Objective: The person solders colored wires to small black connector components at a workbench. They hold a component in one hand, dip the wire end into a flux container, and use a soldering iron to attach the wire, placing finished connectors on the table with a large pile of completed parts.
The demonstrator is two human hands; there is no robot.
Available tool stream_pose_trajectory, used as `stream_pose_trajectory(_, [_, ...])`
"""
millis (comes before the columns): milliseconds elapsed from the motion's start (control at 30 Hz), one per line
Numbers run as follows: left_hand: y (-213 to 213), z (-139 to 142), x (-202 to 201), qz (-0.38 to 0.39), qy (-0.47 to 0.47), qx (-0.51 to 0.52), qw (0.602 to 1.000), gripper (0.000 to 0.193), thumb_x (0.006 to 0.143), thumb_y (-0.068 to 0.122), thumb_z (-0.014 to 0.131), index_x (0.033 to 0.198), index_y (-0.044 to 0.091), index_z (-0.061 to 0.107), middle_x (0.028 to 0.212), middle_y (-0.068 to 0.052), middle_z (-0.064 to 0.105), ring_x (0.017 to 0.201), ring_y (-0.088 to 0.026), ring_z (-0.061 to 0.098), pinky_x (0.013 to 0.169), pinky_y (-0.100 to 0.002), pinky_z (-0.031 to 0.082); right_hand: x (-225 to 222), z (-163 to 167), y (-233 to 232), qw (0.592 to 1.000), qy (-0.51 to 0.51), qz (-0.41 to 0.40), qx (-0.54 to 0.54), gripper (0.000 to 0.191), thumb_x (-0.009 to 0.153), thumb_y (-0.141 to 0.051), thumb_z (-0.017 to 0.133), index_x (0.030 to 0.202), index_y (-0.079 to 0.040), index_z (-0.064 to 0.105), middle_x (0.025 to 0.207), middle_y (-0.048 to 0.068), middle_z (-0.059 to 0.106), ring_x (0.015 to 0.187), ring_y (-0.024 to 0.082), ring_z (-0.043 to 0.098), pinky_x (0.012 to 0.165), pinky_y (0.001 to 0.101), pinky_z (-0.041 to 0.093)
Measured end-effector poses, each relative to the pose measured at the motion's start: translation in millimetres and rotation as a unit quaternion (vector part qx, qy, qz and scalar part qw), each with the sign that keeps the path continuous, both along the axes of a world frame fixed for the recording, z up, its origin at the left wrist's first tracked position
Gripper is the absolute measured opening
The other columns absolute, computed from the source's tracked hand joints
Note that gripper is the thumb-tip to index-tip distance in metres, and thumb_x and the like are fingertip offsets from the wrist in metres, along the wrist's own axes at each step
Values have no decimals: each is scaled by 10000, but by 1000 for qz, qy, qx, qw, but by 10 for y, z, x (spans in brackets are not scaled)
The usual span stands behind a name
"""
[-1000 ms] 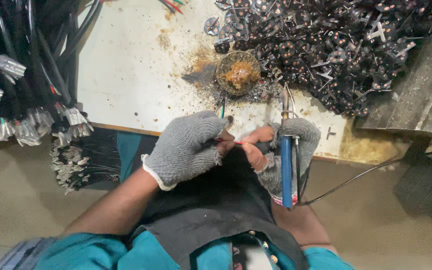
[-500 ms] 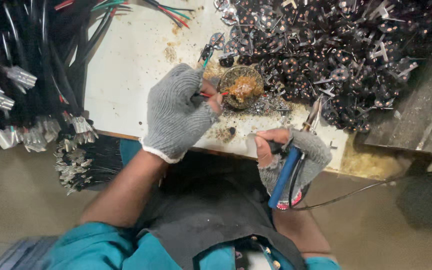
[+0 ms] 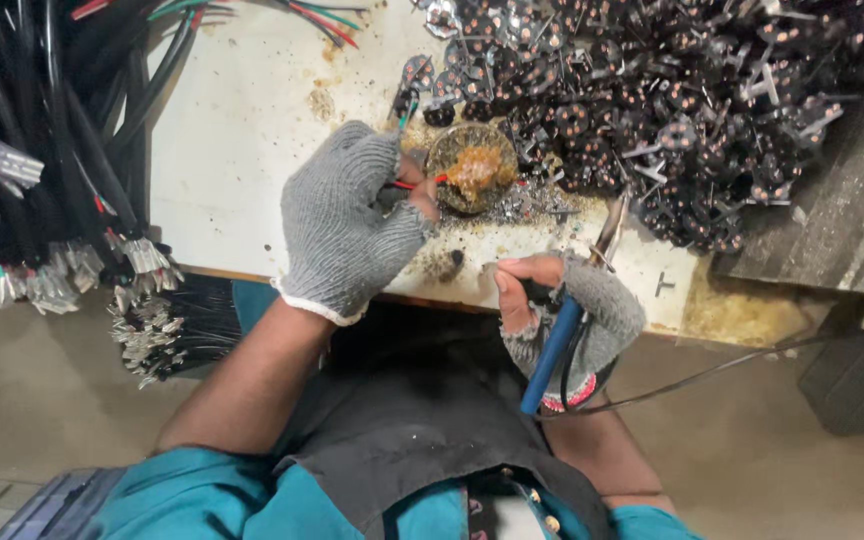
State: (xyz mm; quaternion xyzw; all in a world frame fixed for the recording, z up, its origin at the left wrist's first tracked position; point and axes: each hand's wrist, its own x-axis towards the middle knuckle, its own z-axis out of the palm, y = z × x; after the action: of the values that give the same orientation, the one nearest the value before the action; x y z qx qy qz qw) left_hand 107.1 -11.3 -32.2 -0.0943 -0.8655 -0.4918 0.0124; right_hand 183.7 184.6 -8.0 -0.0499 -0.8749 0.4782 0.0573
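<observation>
- Far left of the frame: a thick bundle of black cables (image 3: 42,130) hangs down the edge, ending in silver metal terminals (image 3: 142,300) that spill towards the lower left.
- Upper left to centre: a stained white table (image 3: 242,130) takes up the middle; a few red and green wires (image 3: 322,18) lie at its top edge.
- Centre left: the left hand (image 3: 347,220), in a grey knit fingerless glove, is curled shut in a pinch. Its bare fingertips (image 3: 414,190) grip a thin red wire (image 3: 407,185), whose end reaches the rim of the tin.
- Centre, just above the middle: a small round tin (image 3: 472,168) of brownish-orange paste sits on the table, touching the edge of the parts pile. The left hand is just beside it on its left.
- Below the tin: grey crumbs and burnt residue (image 3: 452,262) are scattered on the table near its front edge.
- Centre right, lower: the right hand (image 3: 567,310), also in a grey fingerless glove, is closed around the blue handle of a soldering iron (image 3: 552,350). The thumb lies along the front edge of the table. The metal tip points up and to the right, near the pile, and is clear of the tin.
- Lower right: the iron's black cord (image 3: 712,370) runs off to the right.
- Upper right: a large pile of small dark round parts (image 3: 672,100) with metal pins covers the table.
- Bottom: teal sleeves and a dark apron (image 3: 422,440) fill the lower centre.
</observation>
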Motion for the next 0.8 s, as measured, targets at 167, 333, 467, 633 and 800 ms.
stream_pose_trajectory(167, [-167, 154, 140, -153, 45, 32, 987, 291, 793, 310, 839, 758, 107, 634, 748, -97, 573, 721, -301, 610, 642, -402, 468, 110, -30, 12, 998, 38, 31, -49, 304, 903, -56, 818, 1160, -25, 659, 954, 88, 736, 885, 163, 717, 809, 290, 570])
stream_pose_trajectory(333, [-76, -15, 477, -247, -274, 241, 898, 243, 815, 288, 782, 790, 82, 655, 747, -5, 619, 712, -110, 597, 639, -294, 495, 309, -272, 101, 998, 8, 61, -1, 426, 847, -106, 900, 1217, -79, 689, 1029, 80, 734, 943, 176, 717, 831, 307, 573])
stream_pose_trajectory(467, [-54, -196, 698, -215, -404, 326, 827, 115, 718, 155, 676, 778, 60, 653, 728, 20, 619, 696, -67, 533, 619, -259, 454, 396, -374, 149, 999, 10, 40, -23, 343, 901, -101, 869, 1201, -122, 704, 1050, 81, 741, 973, 193, 731, 863, 308, 586])
stream_pose_trajectory(633, [-43, -8, 646, -202, -402, 294, 843, 76, 748, 119, 691, 774, 60, 650, 727, -3, 613, 706, -89, 555, 641, -257, 467, 330, -243, 143, 995, 12, 58, 77, 342, 824, -143, 889, 1124, -108, 727, 971, 82, 747, 886, 202, 732, 801, 300, 572])
stream_pose_trajectory(800, [-103, 339, 470, -260, -82, 184, 945, 187, 797, 173, 749, 857, 84, 596, 967, -115, 618, 865, -289, 627, 728, -325, 508, 70, -102, 149, 982, 107, 149, 55, 265, 863, -19, 752, 1108, -119, 739, 943, 82, 724, 885, 233, 711, 809, 324, 542])
